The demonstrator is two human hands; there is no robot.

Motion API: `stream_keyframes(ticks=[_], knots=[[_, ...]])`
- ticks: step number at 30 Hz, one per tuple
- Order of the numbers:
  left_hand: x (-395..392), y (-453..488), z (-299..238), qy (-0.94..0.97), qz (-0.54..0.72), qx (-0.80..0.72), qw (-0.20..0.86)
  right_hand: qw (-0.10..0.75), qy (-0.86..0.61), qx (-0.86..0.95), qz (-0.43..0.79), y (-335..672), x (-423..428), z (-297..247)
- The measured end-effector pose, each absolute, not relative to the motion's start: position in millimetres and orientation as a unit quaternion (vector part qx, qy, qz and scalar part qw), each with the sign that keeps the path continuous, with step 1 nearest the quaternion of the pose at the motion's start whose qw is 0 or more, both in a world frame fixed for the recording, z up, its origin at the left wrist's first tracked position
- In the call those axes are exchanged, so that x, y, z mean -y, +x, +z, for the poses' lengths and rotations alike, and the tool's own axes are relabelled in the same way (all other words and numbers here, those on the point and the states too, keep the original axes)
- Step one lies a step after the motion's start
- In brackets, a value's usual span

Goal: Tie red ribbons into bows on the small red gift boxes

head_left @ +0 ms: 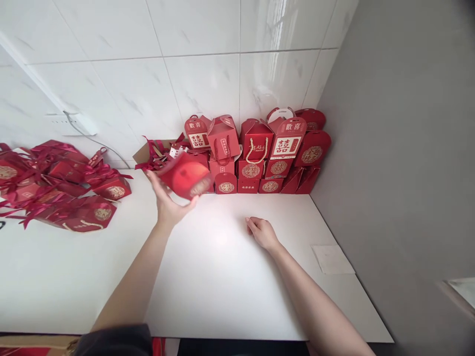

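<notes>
A red gift box (181, 173) with a gold round print is held up by my left hand (170, 202), its fingers and thumb spread around the box's sides. Motion blurs the box, and it is tilted. Behind it stands a row of stacked red gift boxes (256, 170), some with cord handles. My right hand (262, 232) is closed in a loose fist above the white table (208, 277), apart from the boxes, and nothing shows in it.
At the left lies a heap of red boxes with dark red ribbons (70, 173). A cardboard carton (140, 155) holding ribboned items stands by the tiled wall (204, 84). A pale square sheet (333, 259) lies near the grey panel (401, 163) at the right.
</notes>
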State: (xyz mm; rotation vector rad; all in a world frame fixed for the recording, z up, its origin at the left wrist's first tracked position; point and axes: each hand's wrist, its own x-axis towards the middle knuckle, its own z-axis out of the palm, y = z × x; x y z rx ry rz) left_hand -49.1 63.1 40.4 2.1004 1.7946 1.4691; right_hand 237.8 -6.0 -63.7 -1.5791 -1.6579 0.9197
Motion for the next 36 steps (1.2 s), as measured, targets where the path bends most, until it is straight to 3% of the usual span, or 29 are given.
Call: stream_keyframes(ticks=[2, 6, 12, 20, 27, 36], knots=[[-48.9, -52.8, 13.1, 0.746, 0.462, -0.477, 0.048, 0.332, -0.604, 0.635, 0.349, 237.9, 6.3, -63.9], [-23.6, -49.2, -25.7, 0.777, 0.416, -0.441, 0.167, 0.336, -0.603, 0.636, 0.345, 238.1, 6.8, -63.9], [-7.7, -36.5, -38.1, 0.817, 0.312, -0.386, 0.292, 0.332, -0.605, 0.637, 0.342, 239.5, 6.3, -64.8], [-3.8, -31.6, -40.0, 0.818, 0.307, -0.391, 0.289, 0.321, -0.612, 0.640, 0.335, 239.5, 7.0, -67.1], [6.1, -8.5, -33.0, 0.814, 0.379, -0.372, 0.233, 0.310, -0.617, 0.647, 0.322, 237.5, 7.9, -65.6], [4.7, -7.1, -38.4, 0.796, 0.330, -0.407, 0.303, 0.307, -0.618, 0.648, 0.322, 237.5, 8.8, -62.7]])
